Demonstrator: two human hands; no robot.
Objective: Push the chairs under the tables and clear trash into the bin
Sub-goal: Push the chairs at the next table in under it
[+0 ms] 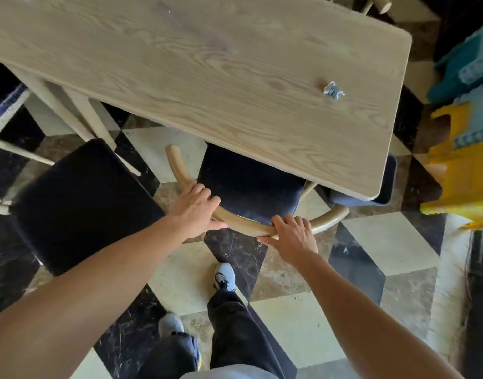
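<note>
Both hands, left [195, 208] and right [291, 236], are gripping the chair's curved backrest [245, 223]. Beyond them, a crumpled wrapper [333, 90] is lying on the tabletop [207, 64].

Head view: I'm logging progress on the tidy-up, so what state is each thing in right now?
Chair: seat partly under the table, both hands on its curved backrest.
Second chair: left of it, seat fully clear of the table.
Table: one crumpled wrapper lying near its right end.
Left hand: gripping the backrest.
Right hand: gripping the backrest.
</note>
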